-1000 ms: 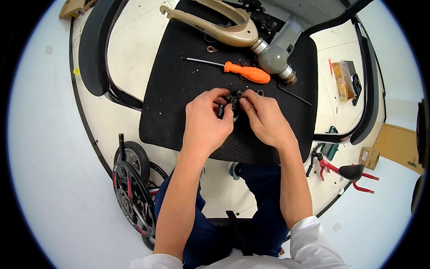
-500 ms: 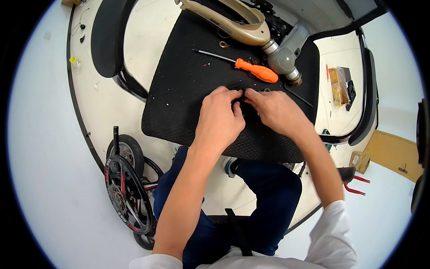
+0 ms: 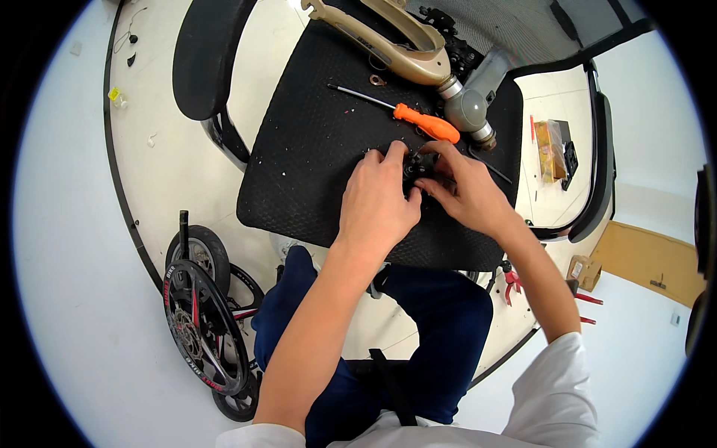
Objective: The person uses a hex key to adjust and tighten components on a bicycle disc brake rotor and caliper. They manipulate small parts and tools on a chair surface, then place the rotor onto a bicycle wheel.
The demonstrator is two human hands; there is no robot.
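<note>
My left hand (image 3: 379, 196) and my right hand (image 3: 472, 183) meet over the black textured chair seat (image 3: 299, 168). Between them is a small black metal part (image 3: 414, 170), which the fingers of both grip from either side and partly cover; its exact kind I cannot make out. Just beyond lies a screwdriver (image 3: 433, 125) with an orange handle, its shaft pointing left. A thin black hex key (image 3: 494, 166) rests beside my right hand. Farther back are a gold frame-like part (image 3: 418, 66) with a grey rounded joint (image 3: 468, 110), and a small copper-coloured ring (image 3: 377, 80).
Armrests (image 3: 213, 60) flank the seat, and its mesh backrest (image 3: 515, 33) rises at the far right. Bicycle wheels (image 3: 205, 328) stand on the floor at the left. On the right are a bagged yellow item (image 3: 551, 151), a small carton (image 3: 584, 272) and flat cardboard (image 3: 646, 257).
The black part, hidden under my fingers before, now shows between my hands. My right fingers have spread around it. The view has shifted slightly.
</note>
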